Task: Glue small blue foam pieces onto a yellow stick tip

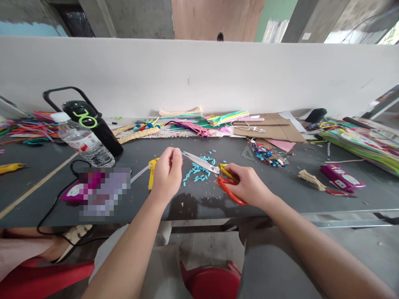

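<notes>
My right hand (247,182) is closed around the handles of a pair of scissors (201,162), one handle yellow and one red-orange. Its blades point left, their tips almost at the fingers of my left hand (170,172). Thumb and forefinger of that hand are pinched together; a speck of blue shows at their tips, but what they hold is too small to make out. Small cut blue pieces (199,169) lie scattered on the dark table beneath and behind the blades. Partly hidden behind my left hand is a yellow glue gun (152,174) with a translucent stick (140,173).
Left stand a water bottle (89,143) and a black tumbler (104,135). Bundles of coloured pipe cleaners (229,118) and cardboard (271,128) line the white partition (187,62). Purple packets (341,177) lie on both sides. A black cable (51,214) hangs over the front edge.
</notes>
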A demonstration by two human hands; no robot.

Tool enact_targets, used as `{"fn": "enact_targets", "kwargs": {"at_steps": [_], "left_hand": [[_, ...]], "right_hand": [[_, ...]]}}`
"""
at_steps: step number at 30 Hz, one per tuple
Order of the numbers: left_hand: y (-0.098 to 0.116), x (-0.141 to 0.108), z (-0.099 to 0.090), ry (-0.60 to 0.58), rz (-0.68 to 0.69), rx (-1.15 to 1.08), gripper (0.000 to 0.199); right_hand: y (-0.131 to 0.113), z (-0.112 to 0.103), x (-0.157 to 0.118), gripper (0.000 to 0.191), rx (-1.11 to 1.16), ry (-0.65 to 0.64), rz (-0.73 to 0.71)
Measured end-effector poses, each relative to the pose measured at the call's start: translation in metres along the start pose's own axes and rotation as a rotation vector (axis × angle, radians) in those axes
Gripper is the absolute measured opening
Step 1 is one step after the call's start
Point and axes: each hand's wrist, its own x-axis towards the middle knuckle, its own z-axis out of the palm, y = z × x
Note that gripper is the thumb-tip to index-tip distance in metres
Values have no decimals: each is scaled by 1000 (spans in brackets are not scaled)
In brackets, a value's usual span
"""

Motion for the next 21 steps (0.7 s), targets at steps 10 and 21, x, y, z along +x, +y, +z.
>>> {"fn": "enact_targets", "kwargs": {"at_steps": [10, 21], "left_hand": [[5, 0, -1, -11, -3, 85, 36], [5, 0, -1, -29, -3, 69, 35]], "right_hand": [[5, 1, 1, 28, -29, -19, 13], [7, 1, 2, 28, -27, -23, 15]]}}
